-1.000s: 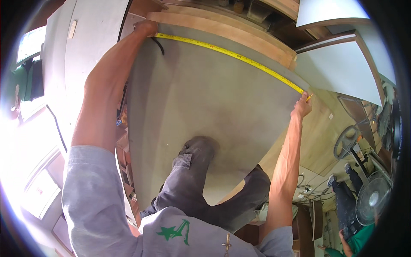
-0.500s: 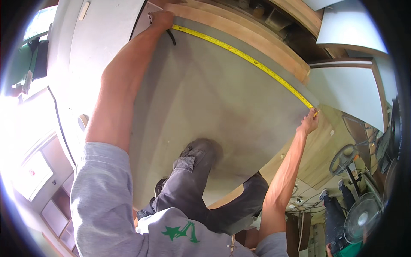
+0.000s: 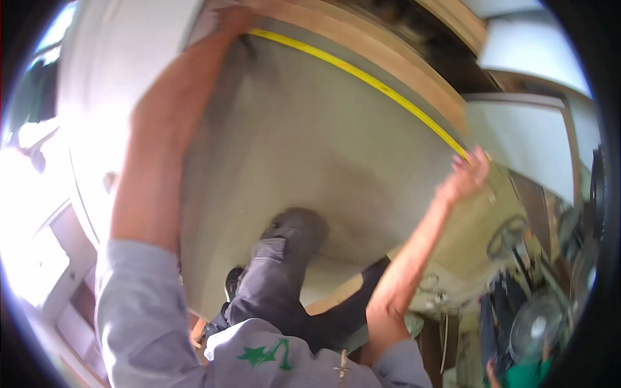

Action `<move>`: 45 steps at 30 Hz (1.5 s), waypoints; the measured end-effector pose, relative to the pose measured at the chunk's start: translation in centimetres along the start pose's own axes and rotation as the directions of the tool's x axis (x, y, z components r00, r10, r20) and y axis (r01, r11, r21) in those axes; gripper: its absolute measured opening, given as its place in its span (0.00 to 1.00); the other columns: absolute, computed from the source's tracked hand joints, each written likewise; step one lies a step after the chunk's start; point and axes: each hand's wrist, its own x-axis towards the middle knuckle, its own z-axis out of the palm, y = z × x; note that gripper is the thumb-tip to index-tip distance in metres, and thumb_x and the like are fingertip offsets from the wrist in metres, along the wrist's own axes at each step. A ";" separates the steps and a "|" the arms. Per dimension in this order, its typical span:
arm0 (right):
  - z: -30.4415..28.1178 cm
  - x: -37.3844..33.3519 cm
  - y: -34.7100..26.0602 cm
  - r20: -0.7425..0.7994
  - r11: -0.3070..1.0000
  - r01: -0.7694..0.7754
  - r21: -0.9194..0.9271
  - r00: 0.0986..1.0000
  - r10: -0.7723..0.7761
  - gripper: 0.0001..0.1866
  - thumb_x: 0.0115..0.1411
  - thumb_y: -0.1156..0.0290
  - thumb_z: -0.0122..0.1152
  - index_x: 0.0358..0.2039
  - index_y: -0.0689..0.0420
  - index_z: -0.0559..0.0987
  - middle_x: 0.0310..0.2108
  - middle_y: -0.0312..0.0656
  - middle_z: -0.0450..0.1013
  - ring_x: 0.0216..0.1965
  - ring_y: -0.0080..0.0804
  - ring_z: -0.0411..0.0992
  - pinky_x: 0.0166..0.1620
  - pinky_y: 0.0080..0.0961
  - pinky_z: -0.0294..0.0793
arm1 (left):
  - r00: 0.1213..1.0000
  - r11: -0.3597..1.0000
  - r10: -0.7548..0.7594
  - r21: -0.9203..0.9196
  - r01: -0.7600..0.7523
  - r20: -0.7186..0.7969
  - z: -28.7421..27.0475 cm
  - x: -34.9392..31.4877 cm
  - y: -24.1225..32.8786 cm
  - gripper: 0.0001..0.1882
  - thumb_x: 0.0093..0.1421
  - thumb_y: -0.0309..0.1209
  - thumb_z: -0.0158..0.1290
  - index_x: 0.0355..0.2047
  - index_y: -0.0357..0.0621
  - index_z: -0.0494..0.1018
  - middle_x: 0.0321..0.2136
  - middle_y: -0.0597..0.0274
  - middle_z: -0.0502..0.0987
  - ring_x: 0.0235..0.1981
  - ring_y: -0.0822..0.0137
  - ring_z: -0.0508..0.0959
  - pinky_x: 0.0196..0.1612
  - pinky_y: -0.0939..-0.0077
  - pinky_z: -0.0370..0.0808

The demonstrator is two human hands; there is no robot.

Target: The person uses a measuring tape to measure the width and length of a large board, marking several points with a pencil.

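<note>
Tape measure, yellow, extended across a grey panel near its far edge, alongside a wooden strip. The left hand, blurred, is curled round the tape's left end, beside a dark strap. The right hand is at the opposite end, fingers partly spread; whether they pinch the tape cannot be told. One trousered knee is over the panel.

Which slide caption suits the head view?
A yellow tape measure stretches over a grey panel between the left hand and right hand.
</note>
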 end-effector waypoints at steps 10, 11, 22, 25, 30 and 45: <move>-10.8 0.8 8.0 -0.055 0.961 -0.159 -0.225 0.987 0.151 0.18 0.61 0.57 0.67 0.40 0.59 0.75 0.28 0.28 0.63 0.30 0.18 0.59 0.35 0.20 0.63 | 0.947 0.972 0.193 -0.180 -0.149 0.255 -3.7 1.5 4.2 0.18 0.66 0.40 0.45 0.45 0.41 0.77 0.43 0.44 0.80 0.49 0.42 0.79 0.49 0.36 0.72; -11.9 -0.1 8.5 0.039 0.955 -0.208 -0.212 0.974 0.221 0.17 0.61 0.57 0.68 0.38 0.58 0.75 0.27 0.26 0.61 0.29 0.17 0.58 0.34 0.19 0.62 | 0.947 0.958 0.216 -0.238 -0.158 0.239 -3.2 0.9 4.1 0.17 0.65 0.40 0.47 0.43 0.40 0.76 0.42 0.43 0.80 0.48 0.43 0.79 0.49 0.43 0.73; -11.1 -1.0 11.2 0.099 0.974 -0.214 0.076 0.974 0.206 0.15 0.64 0.59 0.63 0.33 0.60 0.75 0.27 0.29 0.65 0.29 0.20 0.61 0.36 0.22 0.66 | 0.953 0.696 0.283 -0.708 -0.122 0.114 -6.8 -12.6 -0.5 0.10 0.62 0.33 0.57 0.35 0.38 0.79 0.28 0.59 0.80 0.31 0.70 0.78 0.36 0.72 0.75; -13.7 -0.5 12.1 0.154 0.964 -0.267 0.012 0.953 0.262 0.15 0.65 0.60 0.62 0.36 0.62 0.76 0.28 0.31 0.68 0.31 0.22 0.64 0.38 0.23 0.68 | 0.961 0.672 0.214 -0.740 -0.016 0.173 -11.1 -17.5 6.3 0.11 0.64 0.36 0.58 0.36 0.41 0.77 0.27 0.66 0.76 0.30 0.73 0.73 0.34 0.73 0.72; -13.9 -0.9 12.1 0.113 0.964 -0.230 0.133 0.970 0.216 0.14 0.66 0.63 0.60 0.33 0.62 0.74 0.30 0.32 0.67 0.33 0.22 0.63 0.40 0.23 0.67 | 0.937 0.787 0.112 -0.605 0.118 0.329 -16.9 -22.0 4.7 0.10 0.63 0.37 0.58 0.37 0.43 0.77 0.22 0.59 0.75 0.25 0.67 0.74 0.32 0.69 0.73; -21.7 6.9 10.0 0.156 0.930 -0.351 0.107 0.930 0.333 0.31 0.65 0.45 0.58 0.59 0.55 0.72 0.38 0.32 0.72 0.34 0.16 0.65 0.36 0.17 0.63 | 0.930 0.576 0.348 -0.809 -0.114 0.116 -9.8 -8.3 7.5 0.07 0.64 0.31 0.58 0.32 0.41 0.74 0.24 0.71 0.70 0.27 0.77 0.68 0.31 0.79 0.66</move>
